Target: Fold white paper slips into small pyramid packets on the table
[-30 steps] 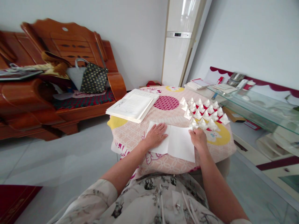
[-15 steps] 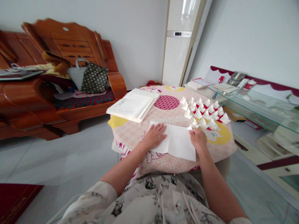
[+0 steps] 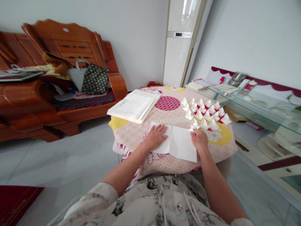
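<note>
Cloth-covered desk (image 3: 131, 144), right edge: folded papers (image 3: 202, 110) look done.
Near edge: left grip (image 3: 155, 137) flat on, right grip (image 3: 199, 139) pinching, my unshaped sheet (image 3: 182, 144).

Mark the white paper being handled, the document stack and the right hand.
White paper (image 3: 182, 144), head view: blank right part.
Document stack (image 3: 133, 106), head view: top page.
Right hand (image 3: 199, 140), head view: back of the hand.

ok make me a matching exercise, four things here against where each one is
1. blank white paper
2. small folded white paper shapes
3. stack of white printed papers
4. dark, pale-patterned fabric bag

A. left side of the pink-clothed table
B. on the brown wooden bench
C. near side of the table
D. in rows, right side of the table

Pairs: 1-C, 2-D, 3-A, 4-B
</note>
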The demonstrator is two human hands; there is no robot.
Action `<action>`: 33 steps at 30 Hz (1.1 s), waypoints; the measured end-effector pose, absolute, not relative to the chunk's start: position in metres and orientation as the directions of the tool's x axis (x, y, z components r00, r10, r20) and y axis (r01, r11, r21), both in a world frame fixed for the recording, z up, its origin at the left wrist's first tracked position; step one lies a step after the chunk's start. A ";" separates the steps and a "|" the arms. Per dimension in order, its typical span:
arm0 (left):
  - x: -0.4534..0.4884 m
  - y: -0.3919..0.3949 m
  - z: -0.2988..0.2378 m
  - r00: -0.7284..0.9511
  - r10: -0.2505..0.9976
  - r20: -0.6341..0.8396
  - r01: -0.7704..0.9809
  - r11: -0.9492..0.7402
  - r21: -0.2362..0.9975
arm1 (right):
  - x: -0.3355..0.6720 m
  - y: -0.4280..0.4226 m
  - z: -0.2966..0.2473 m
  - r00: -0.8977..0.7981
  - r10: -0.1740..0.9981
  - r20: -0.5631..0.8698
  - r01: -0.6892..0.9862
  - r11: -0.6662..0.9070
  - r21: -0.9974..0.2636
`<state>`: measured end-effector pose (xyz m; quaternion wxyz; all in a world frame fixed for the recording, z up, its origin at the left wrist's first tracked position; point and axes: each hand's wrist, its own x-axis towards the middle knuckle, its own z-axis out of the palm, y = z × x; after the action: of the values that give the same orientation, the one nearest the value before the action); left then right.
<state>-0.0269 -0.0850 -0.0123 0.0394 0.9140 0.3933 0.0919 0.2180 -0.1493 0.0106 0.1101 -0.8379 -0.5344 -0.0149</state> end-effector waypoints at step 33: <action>-0.026 -0.086 -0.009 0.665 0.734 0.136 0.717 -0.679 0.158 | 0.213 -0.177 0.013 0.449 0.884 0.129 0.871 -0.400 -0.285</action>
<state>-0.0255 -0.0865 -0.0086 0.0454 0.9114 0.3981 0.0945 0.2129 -0.1767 0.0127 0.1569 -0.8365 -0.5246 0.0211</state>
